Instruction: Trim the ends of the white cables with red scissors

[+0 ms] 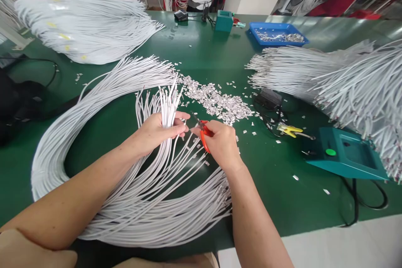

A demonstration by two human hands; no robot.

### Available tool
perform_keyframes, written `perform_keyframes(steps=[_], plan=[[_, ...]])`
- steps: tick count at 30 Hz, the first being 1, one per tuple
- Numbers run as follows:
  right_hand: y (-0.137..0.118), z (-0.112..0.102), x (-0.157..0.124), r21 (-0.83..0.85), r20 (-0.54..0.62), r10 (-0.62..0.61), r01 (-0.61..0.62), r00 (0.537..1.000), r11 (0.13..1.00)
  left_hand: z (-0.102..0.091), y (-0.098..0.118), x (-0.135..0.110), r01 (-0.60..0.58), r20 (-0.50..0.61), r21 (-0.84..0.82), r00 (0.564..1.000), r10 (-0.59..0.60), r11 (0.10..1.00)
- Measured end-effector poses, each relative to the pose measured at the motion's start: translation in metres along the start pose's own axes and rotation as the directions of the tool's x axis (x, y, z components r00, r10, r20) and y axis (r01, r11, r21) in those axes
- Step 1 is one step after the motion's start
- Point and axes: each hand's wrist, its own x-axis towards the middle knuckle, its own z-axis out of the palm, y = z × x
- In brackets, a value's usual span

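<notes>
My left hand [157, 130] is closed around a bunch of white cables [168, 109], whose ends stick up above the fingers. Its thumb and fingertips point right, towards the tool. My right hand [220, 142] grips small cutting pliers with orange-red handles [204, 137]; their dark jaws point up and left, close to the left fingertips. Whether the jaws touch a cable I cannot tell. A large curved bundle of white cables [50, 155] loops around on the left and below my hands. Loose cable ends fan out beneath the pliers.
Small whitish scraps [216, 100] cover the green table [201, 56] beyond my hands. More cable bundles [91, 25] lie at back left and right. A teal machine [348, 155], yellow-handled pliers [290, 130] and black adapter [268, 99] are at right. A blue tray [278, 42] and people stand farther back.
</notes>
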Motion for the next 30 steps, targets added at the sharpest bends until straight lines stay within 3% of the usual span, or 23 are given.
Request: perform_keyframes(steps=[2, 4, 7, 9, 12, 15, 17, 20, 24, 27, 30], plan=[[-0.006, -0.001, 0.001, 0.327, 0.057, 0.114, -0.126, 0.992, 0.936, 0.004, 0.002, -0.002, -0.005, 0.001, -0.006, 1.000, 0.005, 1.000], [-0.011, -0.001, 0.001, 0.576, 0.168, 0.138, -0.211, 0.976, 0.790, 0.008, 0.004, -0.003, -0.003, 0.013, -0.023, 1.000, 0.003, 1.000], [-0.017, 0.000, 0.001, 0.747, 0.237, 0.081, -0.235, 0.968, 0.621, 0.011, 0.004, -0.004, 0.009, 0.029, -0.051, 1.000, -0.007, 0.999], [-0.017, 0.000, 0.000, 0.739, 0.150, 0.153, -0.214, 0.977, 0.639, 0.010, 0.002, -0.004, 0.009, 0.030, -0.051, 1.000, -0.007, 0.999], [-0.015, 0.000, -0.001, 0.612, -0.125, 0.324, -0.185, 0.938, 0.769, 0.007, -0.001, -0.004, -0.001, 0.010, -0.004, 1.000, 0.001, 1.000], [-0.015, -0.001, -0.001, 0.558, -0.284, 0.330, -0.124, 0.900, 0.821, 0.007, -0.003, -0.003, 0.011, -0.028, -0.015, 1.000, -0.011, 1.000], [-0.017, -0.002, -0.001, 0.621, -0.234, 0.304, -0.099, 0.923, 0.778, 0.009, -0.003, -0.002, 0.030, -0.044, -0.076, 0.998, -0.034, 0.997], [-0.018, -0.004, 0.000, 0.756, -0.045, 0.277, -0.148, 0.960, 0.637, 0.015, -0.002, -0.002, 0.052, -0.032, -0.149, 0.998, -0.058, 0.987], [-0.015, -0.005, 0.001, 0.835, 0.176, 0.199, -0.253, 0.964, 0.489, 0.019, 0.000, -0.003, 0.079, 0.048, -0.180, 0.996, -0.071, 0.980], [-0.016, -0.004, 0.001, 0.850, 0.225, 0.127, -0.259, 0.966, 0.459, 0.019, 0.001, -0.004, 0.052, 0.101, -0.170, 0.994, -0.035, 0.984], [-0.020, -0.002, -0.001, 0.825, 0.176, 0.119, -0.213, 0.977, 0.524, 0.019, 0.000, -0.003, -0.007, 0.074, -0.136, 0.997, 0.018, 0.991]])
